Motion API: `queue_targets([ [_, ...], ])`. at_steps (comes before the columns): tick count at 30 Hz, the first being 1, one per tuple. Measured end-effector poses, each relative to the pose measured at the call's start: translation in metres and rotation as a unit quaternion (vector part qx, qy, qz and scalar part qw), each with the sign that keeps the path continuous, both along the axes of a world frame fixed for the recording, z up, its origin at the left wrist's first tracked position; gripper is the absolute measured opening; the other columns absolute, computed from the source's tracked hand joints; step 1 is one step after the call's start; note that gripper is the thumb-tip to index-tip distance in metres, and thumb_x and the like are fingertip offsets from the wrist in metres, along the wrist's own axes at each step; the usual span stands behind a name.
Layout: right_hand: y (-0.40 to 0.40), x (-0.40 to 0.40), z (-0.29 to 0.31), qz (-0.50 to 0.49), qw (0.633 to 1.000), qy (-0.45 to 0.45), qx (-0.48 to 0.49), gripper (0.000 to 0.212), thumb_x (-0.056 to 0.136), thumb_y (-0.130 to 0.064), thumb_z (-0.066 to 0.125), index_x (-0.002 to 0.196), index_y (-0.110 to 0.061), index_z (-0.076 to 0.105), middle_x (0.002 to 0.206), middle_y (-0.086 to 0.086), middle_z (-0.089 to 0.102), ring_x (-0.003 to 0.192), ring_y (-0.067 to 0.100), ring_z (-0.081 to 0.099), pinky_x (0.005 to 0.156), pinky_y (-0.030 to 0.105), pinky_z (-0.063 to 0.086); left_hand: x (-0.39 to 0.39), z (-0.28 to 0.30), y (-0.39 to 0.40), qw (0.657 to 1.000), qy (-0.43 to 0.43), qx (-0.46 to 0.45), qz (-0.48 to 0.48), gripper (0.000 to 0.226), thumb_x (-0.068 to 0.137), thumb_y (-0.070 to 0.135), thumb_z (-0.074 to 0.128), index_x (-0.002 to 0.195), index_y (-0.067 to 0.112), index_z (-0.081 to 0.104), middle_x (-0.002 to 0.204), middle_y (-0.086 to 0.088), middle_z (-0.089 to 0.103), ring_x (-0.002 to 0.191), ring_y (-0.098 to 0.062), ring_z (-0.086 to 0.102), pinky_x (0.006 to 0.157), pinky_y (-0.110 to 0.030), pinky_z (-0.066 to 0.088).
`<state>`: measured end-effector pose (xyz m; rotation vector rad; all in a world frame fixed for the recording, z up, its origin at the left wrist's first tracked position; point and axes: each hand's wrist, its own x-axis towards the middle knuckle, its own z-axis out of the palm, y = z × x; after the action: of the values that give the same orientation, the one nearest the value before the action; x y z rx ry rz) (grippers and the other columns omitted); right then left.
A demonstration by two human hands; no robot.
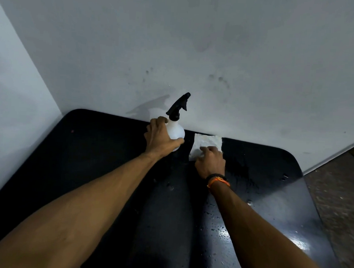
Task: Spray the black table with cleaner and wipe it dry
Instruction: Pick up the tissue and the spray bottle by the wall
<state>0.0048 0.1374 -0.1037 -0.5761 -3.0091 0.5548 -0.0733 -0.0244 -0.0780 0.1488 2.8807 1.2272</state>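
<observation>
A black table [100, 162] with rounded corners stands against the wall. At its far edge stands a white spray bottle [176, 131] with a black trigger head, upright, and my left hand [159, 137] is wrapped around its body. Just to the right lies a white cloth [206, 142] flat on the tabletop near the wall. My right hand [210, 161] presses on the cloth's near part, fingers bent over it. Droplets and wet sheen show on the right side of the table.
A grey-white wall [196, 53] rises directly behind the table, with a few dark marks above the bottle. A second wall closes the left side. Brown floor [336, 199] shows to the right of the table's edge.
</observation>
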Motion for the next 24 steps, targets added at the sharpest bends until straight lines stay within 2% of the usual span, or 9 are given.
queue_targets([
  [2, -0.001, 0.002, -0.001, 0.025, 1.000, -0.004, 0.015, 0.037, 0.092, -0.026, 0.053, 0.127, -0.021, 0.065, 0.131, 0.009, 0.058, 0.122, 0.034, 0.054, 0.099, 0.045, 0.047, 0.000, 0.000, 0.006, 1.000, 0.009, -0.013, 0.025, 0.098, 0.051, 0.058, 0.088, 0.128, 0.017, 0.043, 0.131, -0.009, 0.043, 0.122, -0.033, 0.045, 0.103, -0.047, 0.039],
  [5, -0.001, 0.006, -0.005, 0.049, 0.998, 0.006, 0.043, 0.030, 0.091, -0.031, 0.050, 0.112, -0.022, 0.070, 0.111, 0.007, 0.064, 0.105, 0.032, 0.061, 0.089, 0.040, 0.050, -0.005, 0.003, 0.008, 0.998, 0.019, -0.045, 0.033, 0.100, 0.048, 0.055, 0.091, 0.127, 0.014, 0.046, 0.128, -0.010, 0.048, 0.120, -0.033, 0.048, 0.101, -0.046, 0.038],
  [10, 0.003, 0.008, -0.013, 0.065, 0.996, -0.004, 0.058, 0.039, 0.088, -0.033, 0.049, 0.119, -0.017, 0.065, 0.118, 0.012, 0.063, 0.108, 0.037, 0.059, 0.093, 0.043, 0.049, -0.016, 0.009, -0.004, 0.998, 0.011, -0.057, -0.037, 0.085, 0.054, 0.042, 0.091, 0.123, 0.013, 0.051, 0.123, -0.008, 0.058, 0.119, -0.033, 0.049, 0.100, -0.042, 0.038],
  [13, 0.003, 0.010, -0.015, 0.070, 0.996, -0.001, 0.056, 0.037, 0.090, -0.027, 0.055, 0.120, -0.007, 0.064, 0.123, 0.013, 0.063, 0.116, 0.036, 0.056, 0.098, 0.041, 0.045, -0.023, 0.013, -0.011, 0.997, -0.034, -0.020, -0.063, 0.077, 0.056, 0.028, 0.090, 0.124, 0.018, 0.054, 0.117, -0.006, 0.063, 0.115, -0.032, 0.053, 0.101, -0.041, 0.041],
  [16, 0.001, 0.012, -0.016, 0.075, 0.996, -0.013, 0.048, 0.033, 0.093, -0.025, 0.054, 0.117, -0.005, 0.065, 0.131, 0.012, 0.060, 0.124, 0.033, 0.052, 0.101, 0.039, 0.043, -0.028, 0.012, -0.018, 0.995, -0.077, 0.007, -0.065, 0.081, 0.055, 0.022, 0.085, 0.130, 0.026, 0.052, 0.120, -0.006, 0.064, 0.113, -0.034, 0.056, 0.104, -0.044, 0.043],
  [19, 0.001, 0.013, -0.017, 0.078, 0.996, -0.019, 0.038, 0.037, 0.096, -0.025, 0.052, 0.125, -0.005, 0.062, 0.144, 0.012, 0.053, 0.133, 0.032, 0.046, 0.107, 0.037, 0.039, -0.029, 0.011, -0.020, 0.992, -0.100, 0.036, -0.065, 0.085, 0.053, 0.019, 0.078, 0.132, 0.030, 0.050, 0.122, -0.003, 0.062, 0.115, -0.033, 0.055, 0.103, -0.047, 0.046],
  [24, 0.001, 0.017, -0.016, 0.078, 0.996, -0.020, 0.031, 0.040, 0.097, -0.026, 0.052, 0.130, -0.005, 0.059, 0.147, 0.013, 0.050, 0.137, 0.032, 0.044, 0.110, 0.038, 0.038, -0.023, 0.008, -0.019, 0.994, -0.090, 0.030, -0.062, 0.088, 0.065, 0.005, 0.076, 0.144, 0.025, 0.042, 0.138, -0.005, 0.053, 0.125, -0.031, 0.050, 0.108, -0.048, 0.042],
])
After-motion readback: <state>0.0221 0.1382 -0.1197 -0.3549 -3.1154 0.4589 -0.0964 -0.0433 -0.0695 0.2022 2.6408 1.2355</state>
